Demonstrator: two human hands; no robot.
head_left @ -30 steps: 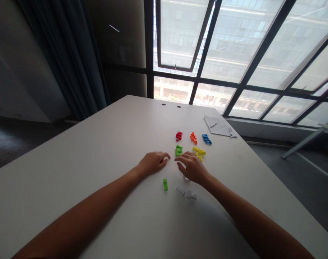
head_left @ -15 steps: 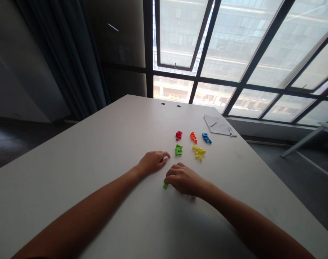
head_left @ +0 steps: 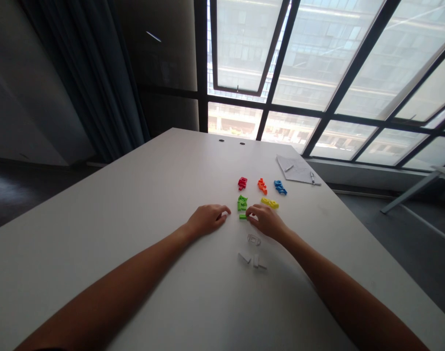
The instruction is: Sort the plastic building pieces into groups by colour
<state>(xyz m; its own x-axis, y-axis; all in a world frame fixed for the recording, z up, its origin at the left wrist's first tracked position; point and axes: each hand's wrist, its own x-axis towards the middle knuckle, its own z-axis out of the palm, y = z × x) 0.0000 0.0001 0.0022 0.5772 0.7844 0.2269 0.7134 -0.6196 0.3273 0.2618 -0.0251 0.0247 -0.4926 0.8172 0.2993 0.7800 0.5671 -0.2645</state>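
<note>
Head view: your right hand (head_left: 266, 220) is curled low, with its fingertips (head_left: 250, 212) at a small green block (head_left: 242, 217). It is too small to tell if you hold it. The block lies left of that hand, just below a green pile (head_left: 242, 203). Your left hand (head_left: 207, 219) rests curled, holding nothing. Yellow bits (head_left: 269, 203) sit just above your right hand. A clear piece (head_left: 254, 240) and white pieces (head_left: 250, 259) lie below it.

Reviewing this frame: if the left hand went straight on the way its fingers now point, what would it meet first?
Probably the small green plastic pieces just ahead of the left hand. The loose green bar lies slightly below that line, though depth is hard to judge from this view.
</note>
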